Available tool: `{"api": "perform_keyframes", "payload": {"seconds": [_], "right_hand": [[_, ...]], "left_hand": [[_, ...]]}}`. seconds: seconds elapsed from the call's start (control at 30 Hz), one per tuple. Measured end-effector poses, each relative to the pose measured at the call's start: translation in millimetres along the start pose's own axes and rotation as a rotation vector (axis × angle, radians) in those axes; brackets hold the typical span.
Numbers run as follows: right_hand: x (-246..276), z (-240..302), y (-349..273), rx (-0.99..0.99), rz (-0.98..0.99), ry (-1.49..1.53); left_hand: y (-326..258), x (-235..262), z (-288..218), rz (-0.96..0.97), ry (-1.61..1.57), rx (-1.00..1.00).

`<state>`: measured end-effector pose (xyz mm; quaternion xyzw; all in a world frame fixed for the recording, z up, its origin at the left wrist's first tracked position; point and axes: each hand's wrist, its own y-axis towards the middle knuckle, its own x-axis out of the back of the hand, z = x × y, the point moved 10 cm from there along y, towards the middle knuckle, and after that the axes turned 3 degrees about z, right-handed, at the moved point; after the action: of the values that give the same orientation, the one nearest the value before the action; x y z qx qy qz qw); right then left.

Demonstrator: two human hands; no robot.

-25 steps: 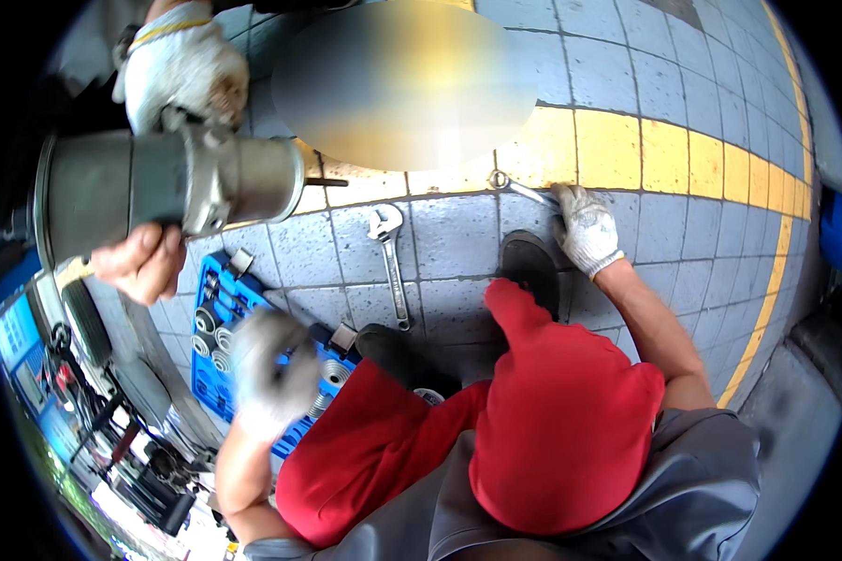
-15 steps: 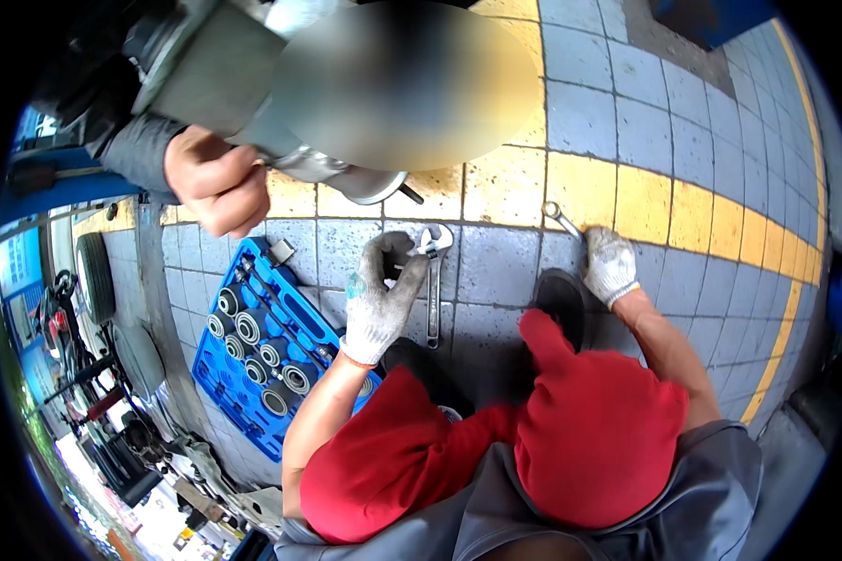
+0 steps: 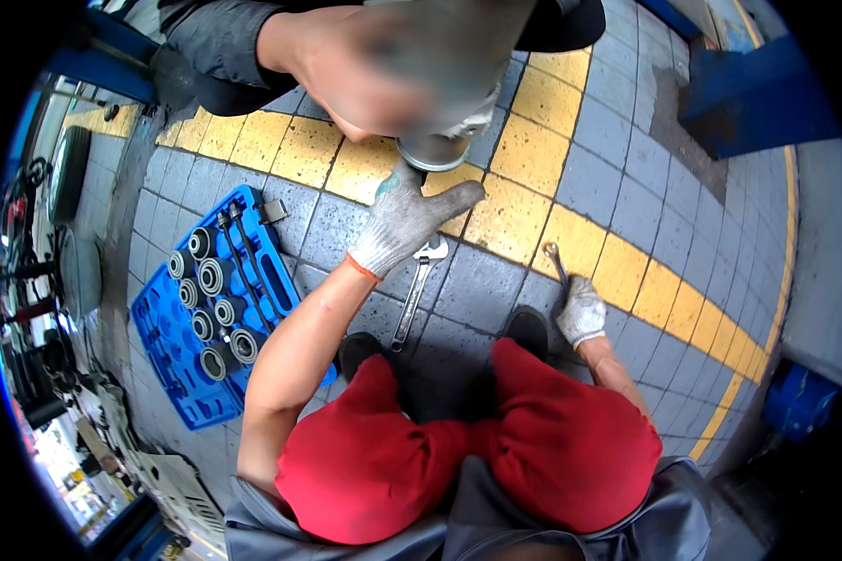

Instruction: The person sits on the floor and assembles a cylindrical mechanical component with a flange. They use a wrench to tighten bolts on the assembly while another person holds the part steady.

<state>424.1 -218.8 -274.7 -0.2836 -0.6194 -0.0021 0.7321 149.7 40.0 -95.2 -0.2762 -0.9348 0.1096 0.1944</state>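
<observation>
My left hand (image 3: 407, 213), in a grey-white knit glove, reaches forward under a metal part (image 3: 440, 151) with a round rim, partly blurred. Its thumb is stretched out to the right; the fingertips are partly hidden below the rim, and whether they touch it I cannot tell. Another person's hand (image 3: 323, 70) is at this part from the far side. Just below my left hand an adjustable wrench (image 3: 413, 297) lies on the floor tiles. My gloved right hand (image 3: 582, 313) is closed around a ring-end wrench (image 3: 554, 254), whose ring end points away from me.
An open blue tool case (image 3: 192, 411) with several round metal adapters (image 3: 213, 276) and long threaded rods (image 3: 243, 252) lies to the left. Blue steel posts (image 3: 758, 103) stand at far right and far left. A tyre (image 3: 68, 173) stands at the left. Yellow tiles (image 3: 295, 150) cross the floor.
My left hand has moved forward from above the adjustable wrench, its fingers spreading, to the metal part. The other person's hand and that part have shifted right. The view has turned somewhat.
</observation>
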Motion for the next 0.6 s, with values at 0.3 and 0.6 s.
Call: {"api": "perform_keyframes", "payload": {"seconds": [0.3, 0.6], "right_hand": [[158.7, 15.6, 6.1, 0.111, -0.295, 0.606], [434.8, 131.8, -4.1, 0.587, -0.577, 0.526]], "left_hand": [[9.1, 20.0, 2.6, 0.049, -0.221, -0.198], [21.8, 17.6, -26.9, 0.265, -0.154, -0.444]]}}
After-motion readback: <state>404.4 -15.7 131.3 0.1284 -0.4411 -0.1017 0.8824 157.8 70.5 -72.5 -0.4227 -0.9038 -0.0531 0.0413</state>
